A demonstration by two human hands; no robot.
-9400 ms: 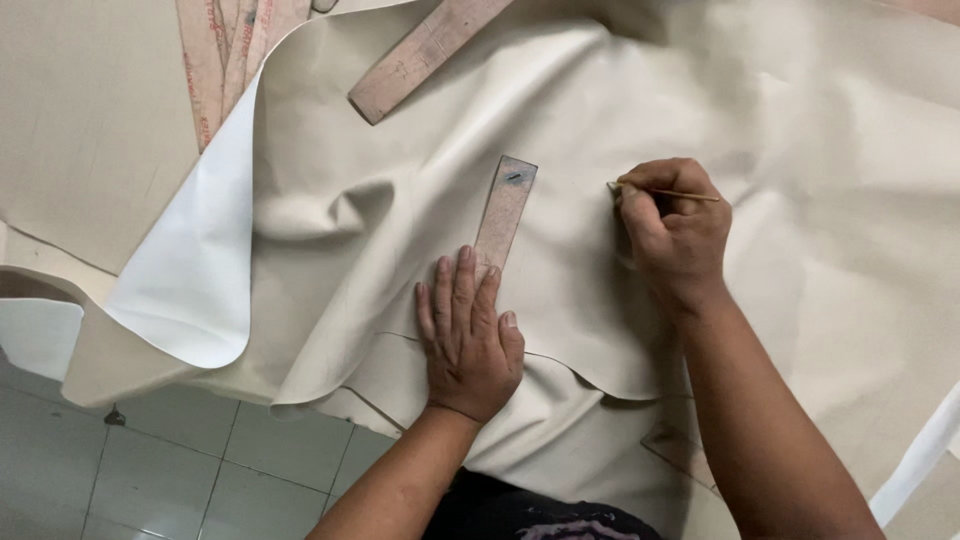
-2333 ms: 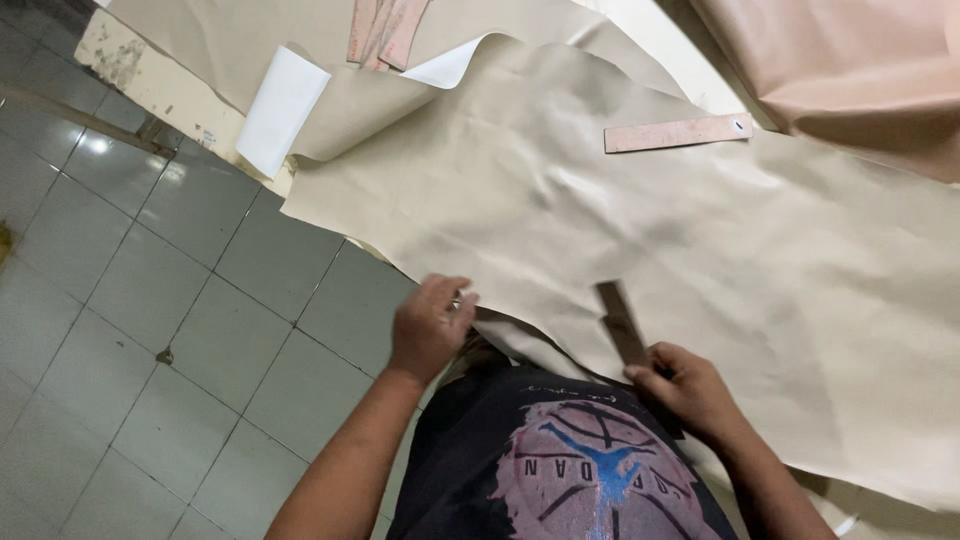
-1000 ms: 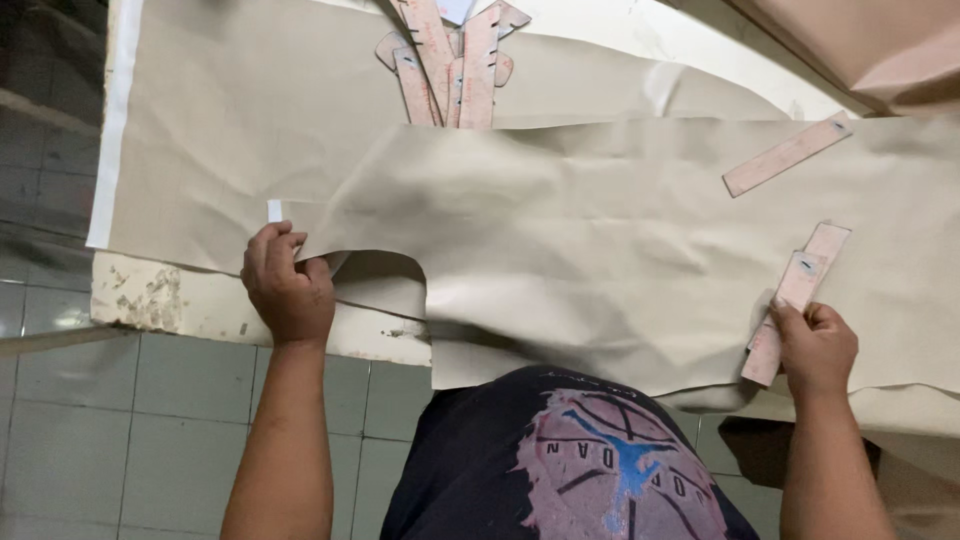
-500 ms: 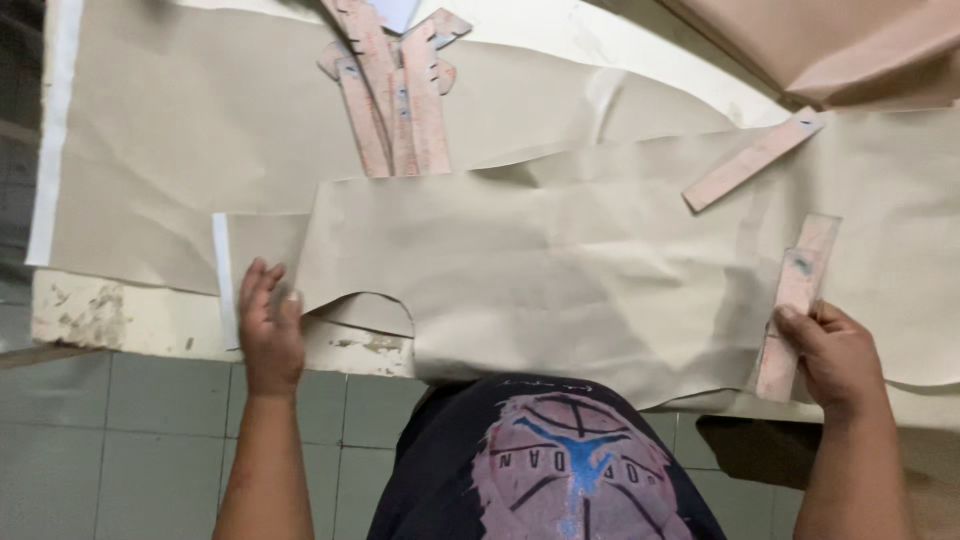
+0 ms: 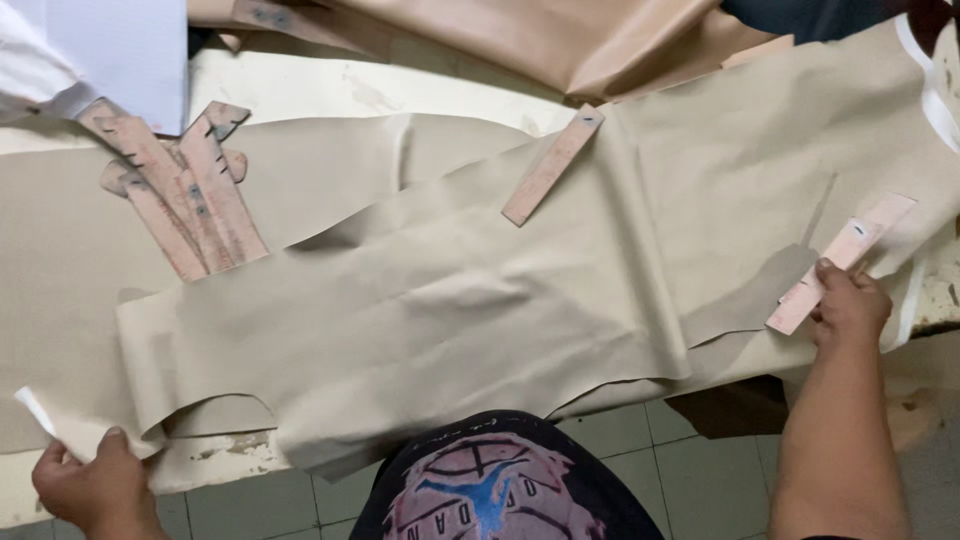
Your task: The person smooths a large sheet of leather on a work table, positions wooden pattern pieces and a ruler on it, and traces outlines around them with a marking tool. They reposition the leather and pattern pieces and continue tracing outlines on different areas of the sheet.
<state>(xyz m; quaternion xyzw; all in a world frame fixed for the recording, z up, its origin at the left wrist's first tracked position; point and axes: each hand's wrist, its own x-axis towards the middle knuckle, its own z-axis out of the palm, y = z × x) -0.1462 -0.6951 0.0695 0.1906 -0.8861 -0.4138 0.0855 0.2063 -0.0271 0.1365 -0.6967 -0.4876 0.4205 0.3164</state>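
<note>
the beige sheet (image 5: 450, 300) is being spread flat across the table (image 5: 220, 465), its near edge hanging just over the table's front rim. half a second ago it was still bunched between the hands; now it is being drawn wider and lies smoother, so the spreading is judged nearly done. its left corner is being pinched in the closed left hand (image 5: 95, 485), which has been moved lower and further left. at the sheet's right end, a narrow pink strip (image 5: 840, 262) is being gripped by the right hand (image 5: 850, 305), fingers closed around its lower part. a second pink strip (image 5: 552, 165) is lying loose on the sheet, and a bundle of similar strips (image 5: 185, 195) is resting further left, beside a white sheet (image 5: 120, 55).
</note>
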